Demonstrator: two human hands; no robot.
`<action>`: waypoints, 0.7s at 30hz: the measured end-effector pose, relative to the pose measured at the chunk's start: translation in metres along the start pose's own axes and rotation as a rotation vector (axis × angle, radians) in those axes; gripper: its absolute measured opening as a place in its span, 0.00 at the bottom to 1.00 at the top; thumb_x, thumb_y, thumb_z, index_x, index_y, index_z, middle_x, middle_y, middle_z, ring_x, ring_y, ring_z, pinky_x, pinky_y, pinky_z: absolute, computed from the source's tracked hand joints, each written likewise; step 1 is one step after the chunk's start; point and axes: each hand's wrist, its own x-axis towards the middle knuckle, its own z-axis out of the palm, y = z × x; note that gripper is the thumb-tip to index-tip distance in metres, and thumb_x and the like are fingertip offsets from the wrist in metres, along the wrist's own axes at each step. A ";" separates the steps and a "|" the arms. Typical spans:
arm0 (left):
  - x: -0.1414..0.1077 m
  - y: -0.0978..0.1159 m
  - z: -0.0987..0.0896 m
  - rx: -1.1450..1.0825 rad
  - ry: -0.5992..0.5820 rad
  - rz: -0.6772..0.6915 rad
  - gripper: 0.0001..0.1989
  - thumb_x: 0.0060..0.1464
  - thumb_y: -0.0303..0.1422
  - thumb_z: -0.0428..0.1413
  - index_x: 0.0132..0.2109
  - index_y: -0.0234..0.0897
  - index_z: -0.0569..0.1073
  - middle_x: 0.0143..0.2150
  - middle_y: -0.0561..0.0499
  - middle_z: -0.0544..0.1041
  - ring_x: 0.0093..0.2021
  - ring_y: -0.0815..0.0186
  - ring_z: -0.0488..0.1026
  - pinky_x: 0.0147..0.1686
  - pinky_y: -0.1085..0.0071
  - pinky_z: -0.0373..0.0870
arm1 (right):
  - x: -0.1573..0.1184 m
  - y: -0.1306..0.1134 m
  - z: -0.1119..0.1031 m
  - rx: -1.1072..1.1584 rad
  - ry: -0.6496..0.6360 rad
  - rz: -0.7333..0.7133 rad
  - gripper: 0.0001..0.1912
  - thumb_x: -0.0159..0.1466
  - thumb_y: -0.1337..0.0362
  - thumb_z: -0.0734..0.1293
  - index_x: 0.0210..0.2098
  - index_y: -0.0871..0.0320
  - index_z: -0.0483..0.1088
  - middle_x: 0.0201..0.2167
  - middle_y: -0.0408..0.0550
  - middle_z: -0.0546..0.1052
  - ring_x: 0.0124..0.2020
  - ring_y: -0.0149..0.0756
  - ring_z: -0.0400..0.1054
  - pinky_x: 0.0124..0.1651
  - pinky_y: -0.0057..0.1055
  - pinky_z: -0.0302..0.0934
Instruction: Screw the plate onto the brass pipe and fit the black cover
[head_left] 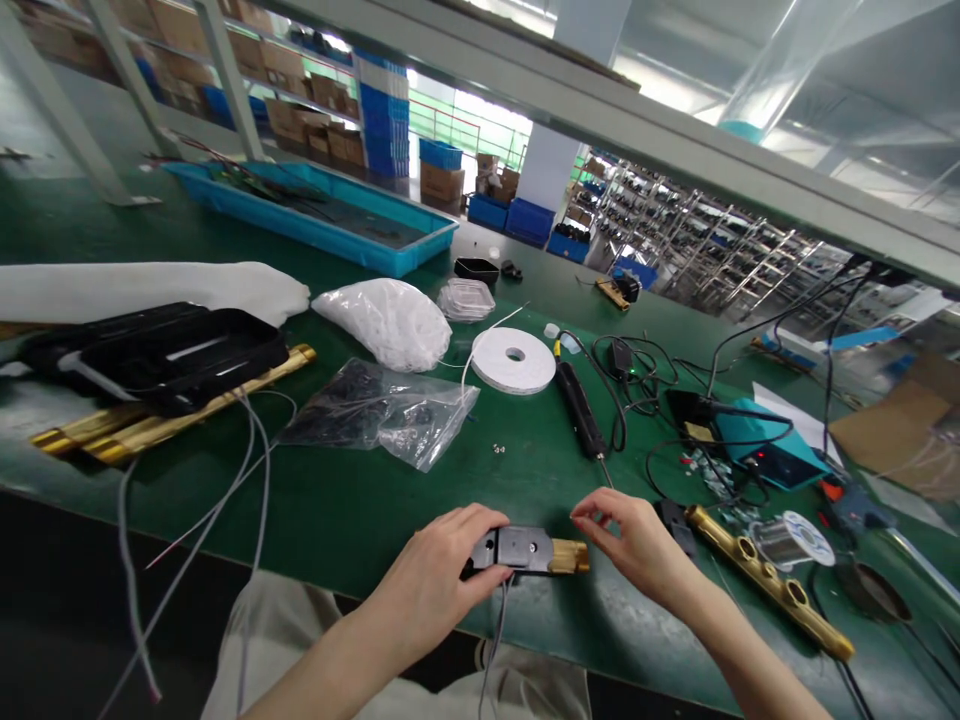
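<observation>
My left hand (pixel 442 565) is closed on the left end of a black plastic housing (pixel 523 548) that lies near the table's front edge. A brass fitting (pixel 570 556) sticks out of the housing's right end, and a grey cable (pixel 501 625) hangs from its near side. Just right of the brass end, my right hand (pixel 626 530) is raised with thumb and forefinger pinched together. Whatever sits between those fingertips is too small to make out. Several tiny screws (pixel 499 449) lie on the green mat beyond the housing.
An electric screwdriver (pixel 581 410) and a white tape roll (pixel 514 360) lie ahead. On the right are a brass manifold (pixel 772 580), a solder wire spool (pixel 792 540) and a teal box (pixel 765 445). Plastic bags (pixel 386 325), black housings (pixel 180 355) and a blue tray (pixel 405 258) stand left.
</observation>
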 end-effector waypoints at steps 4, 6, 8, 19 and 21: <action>0.006 0.003 -0.005 -0.025 -0.020 -0.013 0.13 0.54 0.32 0.56 0.47 0.44 0.69 0.45 0.56 0.72 0.46 0.66 0.69 0.47 0.70 0.62 | 0.001 -0.004 0.000 0.051 0.011 -0.009 0.10 0.63 0.59 0.63 0.41 0.56 0.71 0.39 0.47 0.74 0.40 0.36 0.68 0.43 0.33 0.63; 0.015 0.003 -0.009 -0.006 -0.014 -0.045 0.13 0.52 0.35 0.56 0.46 0.43 0.71 0.44 0.54 0.73 0.46 0.64 0.69 0.47 0.70 0.62 | 0.000 -0.013 0.006 0.041 -0.026 -0.108 0.21 0.58 0.58 0.69 0.50 0.54 0.66 0.48 0.48 0.71 0.50 0.39 0.64 0.52 0.36 0.61; 0.030 -0.001 -0.014 0.020 -0.056 -0.104 0.15 0.51 0.40 0.56 0.46 0.40 0.72 0.44 0.51 0.74 0.46 0.62 0.69 0.47 0.69 0.62 | 0.002 -0.019 0.017 -0.033 -0.043 -0.209 0.33 0.52 0.59 0.73 0.55 0.55 0.60 0.54 0.50 0.66 0.56 0.42 0.58 0.58 0.40 0.56; 0.085 -0.022 -0.035 0.132 -0.470 -0.303 0.21 0.43 0.50 0.55 0.28 0.34 0.76 0.23 0.51 0.71 0.22 0.68 0.63 0.20 0.73 0.55 | 0.017 -0.004 0.060 -0.044 0.008 -0.214 0.30 0.51 0.65 0.74 0.49 0.60 0.59 0.44 0.53 0.69 0.44 0.44 0.64 0.47 0.42 0.63; 0.084 -0.019 -0.038 0.159 -0.479 -0.300 0.22 0.45 0.51 0.54 0.29 0.34 0.76 0.23 0.52 0.70 0.21 0.69 0.61 0.19 0.73 0.53 | 0.014 -0.005 0.062 -0.013 0.040 -0.194 0.31 0.51 0.66 0.74 0.49 0.59 0.58 0.44 0.53 0.68 0.45 0.44 0.64 0.48 0.41 0.63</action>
